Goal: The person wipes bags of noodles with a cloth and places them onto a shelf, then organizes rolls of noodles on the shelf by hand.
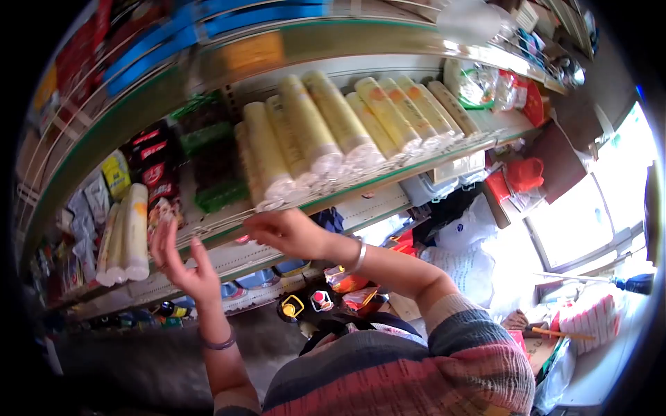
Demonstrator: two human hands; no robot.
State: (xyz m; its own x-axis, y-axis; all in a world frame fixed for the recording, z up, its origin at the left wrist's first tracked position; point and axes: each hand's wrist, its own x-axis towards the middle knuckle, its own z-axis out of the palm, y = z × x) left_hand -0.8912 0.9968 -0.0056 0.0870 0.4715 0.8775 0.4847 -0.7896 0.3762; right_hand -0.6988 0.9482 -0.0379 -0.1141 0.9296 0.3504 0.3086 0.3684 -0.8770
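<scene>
My left hand (pixel 182 267) is raised in front of the shelf edge with fingers spread and nothing in it. To its left, several pale yellow cylindrical packs (pixel 137 239) lean together on the shelf. My right hand (pixel 295 232) is at the front wire rail (pixel 220 223), its fingers bent and pressed together; whether they hold anything is hidden. Just above it, a larger group of pale yellow cylindrical packs (pixel 270 156) lies with white ends facing me. Between the two groups are green-edged dark packages (pixel 211 163) and red and black packets (pixel 158 166).
Another shelf (pixel 388 35) overhangs the packs. A lower shelf (pixel 229 267) holds blue containers. Bottles with yellow (pixel 291 306) and red (pixel 320 298) caps stand below, near my body. At right are a red bag (pixel 525 173), white sacks (pixel 468 229) and a co-worker's hand (pixel 515 320).
</scene>
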